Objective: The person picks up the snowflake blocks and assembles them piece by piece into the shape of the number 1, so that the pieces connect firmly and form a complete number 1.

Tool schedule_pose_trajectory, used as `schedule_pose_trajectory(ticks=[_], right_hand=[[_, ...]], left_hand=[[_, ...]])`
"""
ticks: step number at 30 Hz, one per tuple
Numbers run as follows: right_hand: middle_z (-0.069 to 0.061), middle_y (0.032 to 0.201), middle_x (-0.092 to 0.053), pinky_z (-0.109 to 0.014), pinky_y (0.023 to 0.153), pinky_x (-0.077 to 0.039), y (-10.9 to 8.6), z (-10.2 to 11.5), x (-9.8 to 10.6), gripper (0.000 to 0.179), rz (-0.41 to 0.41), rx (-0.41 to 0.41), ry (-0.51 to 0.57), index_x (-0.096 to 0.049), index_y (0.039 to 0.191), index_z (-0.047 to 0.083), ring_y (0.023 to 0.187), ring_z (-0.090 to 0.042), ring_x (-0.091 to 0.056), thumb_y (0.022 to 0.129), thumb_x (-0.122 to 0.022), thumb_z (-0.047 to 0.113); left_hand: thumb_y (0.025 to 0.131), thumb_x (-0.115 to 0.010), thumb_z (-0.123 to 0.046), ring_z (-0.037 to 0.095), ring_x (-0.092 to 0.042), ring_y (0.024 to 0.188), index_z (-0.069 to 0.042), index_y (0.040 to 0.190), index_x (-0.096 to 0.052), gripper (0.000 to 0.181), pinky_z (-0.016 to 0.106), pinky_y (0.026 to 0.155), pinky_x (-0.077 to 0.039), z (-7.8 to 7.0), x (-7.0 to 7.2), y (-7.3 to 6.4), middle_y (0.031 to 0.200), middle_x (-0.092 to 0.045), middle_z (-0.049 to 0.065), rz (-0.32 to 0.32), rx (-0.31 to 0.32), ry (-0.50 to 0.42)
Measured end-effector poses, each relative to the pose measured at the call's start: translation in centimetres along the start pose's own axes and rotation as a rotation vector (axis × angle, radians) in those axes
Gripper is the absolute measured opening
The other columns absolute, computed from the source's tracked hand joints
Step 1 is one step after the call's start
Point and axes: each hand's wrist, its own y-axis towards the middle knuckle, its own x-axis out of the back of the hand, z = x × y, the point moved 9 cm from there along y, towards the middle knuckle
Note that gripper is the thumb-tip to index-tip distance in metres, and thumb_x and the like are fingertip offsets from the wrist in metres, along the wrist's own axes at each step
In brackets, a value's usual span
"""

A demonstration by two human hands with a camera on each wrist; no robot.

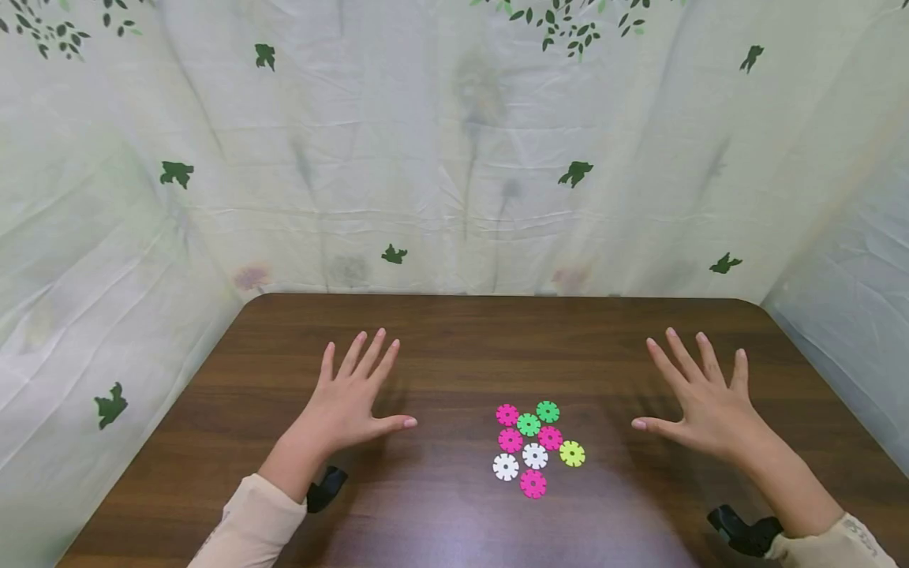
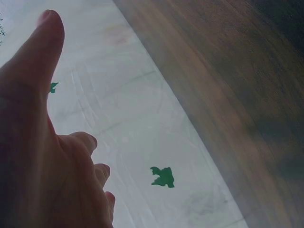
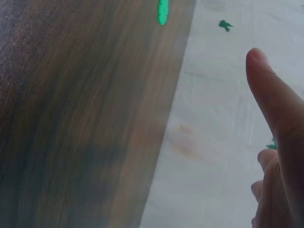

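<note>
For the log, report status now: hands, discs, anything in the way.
Left hand, right hand: fingers spread, holding nothing. Nine notched discs on the table between them, untouched. No obstacle visible between hands and discs.

One brown wood-grain table (image 1: 454,355) bears four bright pink, flat, notched round discs (image 1: 528,483), two flat, notched green discs (image 1: 542,411), two flat, notched white discs (image 1: 529,456) and one flat, notched yellow disc (image 1: 566,454): nine in all. There are two bare hands, one left hand (image 1: 349,404) and one right hand (image 1: 712,404), two cream fabric sleeves (image 1: 252,517) and two black wrist-worn devices (image 1: 327,489). Seven dark green, bird-like patches (image 1: 177,174) show in the head view.
</note>
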Motion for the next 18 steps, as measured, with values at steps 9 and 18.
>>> schedule_pose_trajectory(ticks=[9, 18], right_hand=[[-0.003, 0.149, 0.012, -0.061, 0.090, 0.020, 0.01, 0.00, 0.19, 0.103, 0.004, -0.005, 0.005, 0.004, 0.144, 0.025, 0.131, -0.032, 0.018, 0.072, -0.056, 0.066], [-0.002, 0.149, 0.009, -0.060, 0.091, 0.019, -0.02, 0.12, 0.47, 0.103, -0.004, -0.008, 0.000, 0.002, 0.145, 0.026, 0.131, -0.029, 0.018, 0.071, -0.057, 0.066]], left_hand=[[0.070, -0.039, -0.078, 0.029, 0.003, 0.134, -0.013, 0.145, -0.013, 0.103, 0.056, 0.099, 0.007, -0.16, 0.18, -0.15, 0.149, -0.001, 0.009, -0.008, -0.001, 0.002], [0.070, -0.038, -0.079, 0.029, 0.001, 0.134, -0.012, 0.144, -0.015, 0.103, 0.055, 0.100, 0.006, -0.01, 0.46, -0.38, 0.149, -0.003, 0.009, -0.023, -0.008, 0.010]])
